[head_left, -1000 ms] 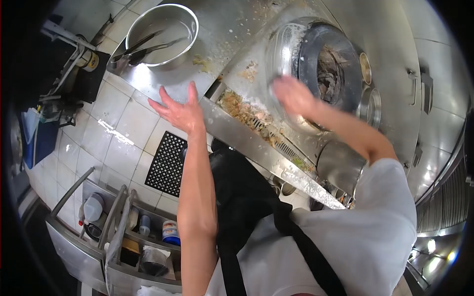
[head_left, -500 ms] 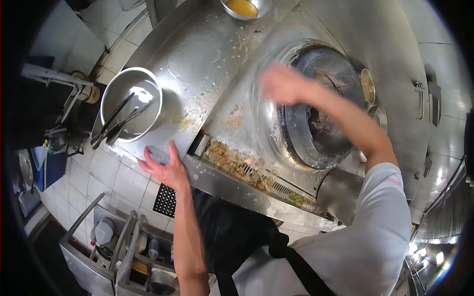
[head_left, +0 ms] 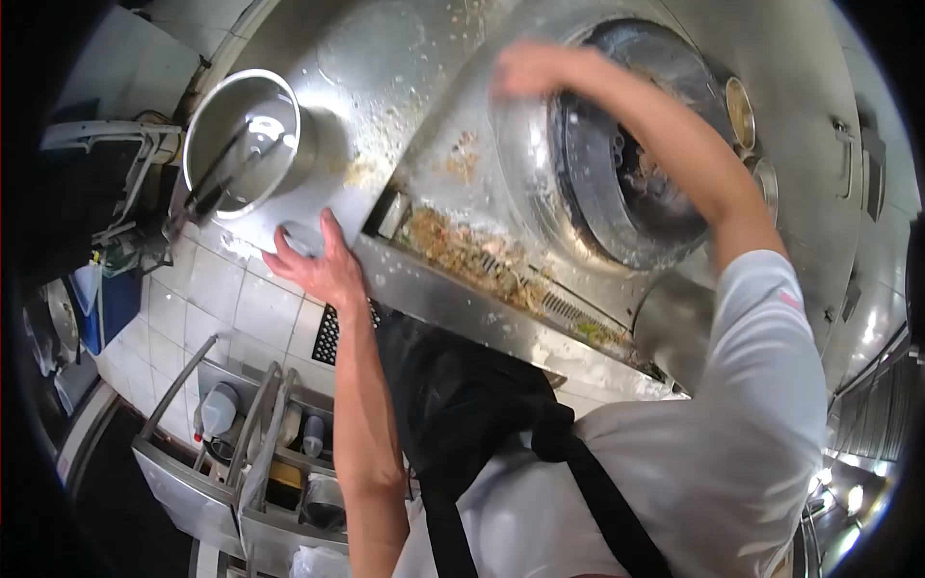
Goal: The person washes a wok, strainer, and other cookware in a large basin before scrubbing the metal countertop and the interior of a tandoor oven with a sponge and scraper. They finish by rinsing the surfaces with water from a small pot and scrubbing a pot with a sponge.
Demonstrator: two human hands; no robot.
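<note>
Right hand (head_left: 525, 72) is motion-blurred at the far-left side of the round burner (head_left: 590, 183); it sits further along that side than half a second ago. Its forearm crosses above the burner's dark opening. Fingers look loosely curled, but blur hides whether they hold or touch anything.

Left hand (head_left: 326, 275): fingers spread wide, near the front corner of the steel desk (head_left: 376, 48), about the same spot as before. No object clearly gripped; contact with the edge can't be told. Hands well apart, one each side of the scrap trough's corner.

Camera view has shifted too: the bowl of yellow liquid is out of frame now. Burner hasn't visibly been moved; it stands right of the trough, set in the wet metal surround. Judgement: the work is centred on the burner side, right hand doing the moving, left only idle or steadying.

Rest: metal pot (head_left: 275, 178) on the desk, beyond the left hand, dark-handled utensils (head_left: 207, 193) leaning over its rim. Food scraps (head_left: 453, 252) fill much of the trough, grate partly exposed at its right part. Two small round containers (head_left: 740, 114) beside the burner, right side. Below left, pulled-out drawers with a bottle (head_left: 219, 409).
</note>
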